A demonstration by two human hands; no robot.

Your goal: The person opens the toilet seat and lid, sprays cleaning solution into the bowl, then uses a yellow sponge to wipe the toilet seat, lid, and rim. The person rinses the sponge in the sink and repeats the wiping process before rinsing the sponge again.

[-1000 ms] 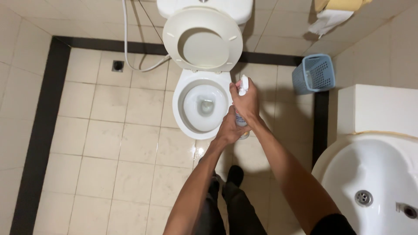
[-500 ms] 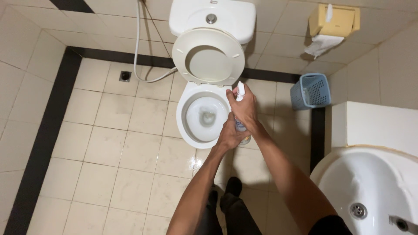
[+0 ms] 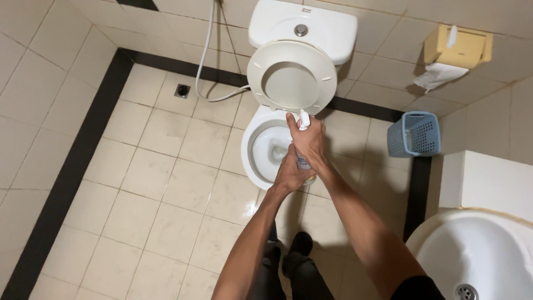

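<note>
seen from above, over a tiled bathroom floor. right hand point(image 3: 308, 141) wrapped around the upper part of a white spray bottle point(image 3: 303, 139), fingers curled tight about the neck, index finger stretched up along the white nozzle head. left hand point(image 3: 290, 173) cupped under and around the lower body of the same bottle, fingers closed on it, thumb side toward the bowl. only a strip of the bottle visible between the two hands: pale plastic with a small bluish label patch, print too small to read. bottle held upright to slightly tilted, just over the right rim of the toilet bowl point(image 3: 261, 161), nozzle near the hinge of the raised seat and lid point(image 3: 291, 78), which lean back against the white cistern point(image 3: 327, 33) with its round push button on top.

left of the cistern, a thin white hose point(image 3: 206, 61) hanging down the wall and looping to the floor, close to a small square floor drain point(image 3: 182, 90). on the right wall, a yellow box-shaped tissue dispenser point(image 3: 458, 47) with white paper hanging from its underside. below that, a light blue lattice waste basket point(image 3: 413, 134) on the floor, well apart from the hands. white washbasin point(image 3: 477, 255) at lower right. black tile border point(image 3: 72, 161) running round the floor edge. dark trousers and shoes point(image 3: 294, 261) between the forearms.
</note>
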